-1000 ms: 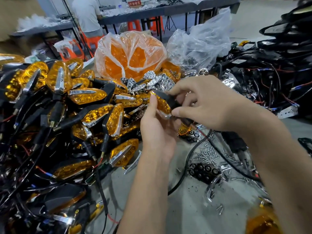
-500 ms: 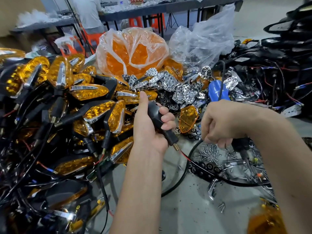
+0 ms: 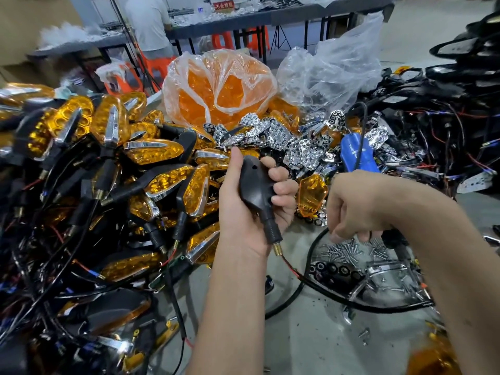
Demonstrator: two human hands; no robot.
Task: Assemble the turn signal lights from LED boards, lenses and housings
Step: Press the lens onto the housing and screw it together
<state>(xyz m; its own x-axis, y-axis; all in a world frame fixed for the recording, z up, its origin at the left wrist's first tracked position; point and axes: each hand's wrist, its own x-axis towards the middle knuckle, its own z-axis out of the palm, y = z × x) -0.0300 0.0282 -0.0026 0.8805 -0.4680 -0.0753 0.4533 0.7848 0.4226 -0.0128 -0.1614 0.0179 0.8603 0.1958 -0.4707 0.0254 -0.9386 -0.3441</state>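
Observation:
My left hand grips a black turn signal housing upright, its back toward me. The threaded stem points down, and a red and black wire trails from it. My right hand hovers with fingers curled down over a pile of small screws; its fingertips reach the pile, and I cannot see whether they hold one. A loose amber lens lies just right of the housing. Chrome reflectors are heaped behind it.
Finished amber lights with wires fill the left side. A bag of amber lenses and a clear bag stand behind. A blue electric screwdriver lies among the reflectors. Black wired housings are piled right. A person stands at a far table.
My right hand let go of the light and dropped right to the screw pile. My left hand turned the housing so its black back faces me and its stem points down.

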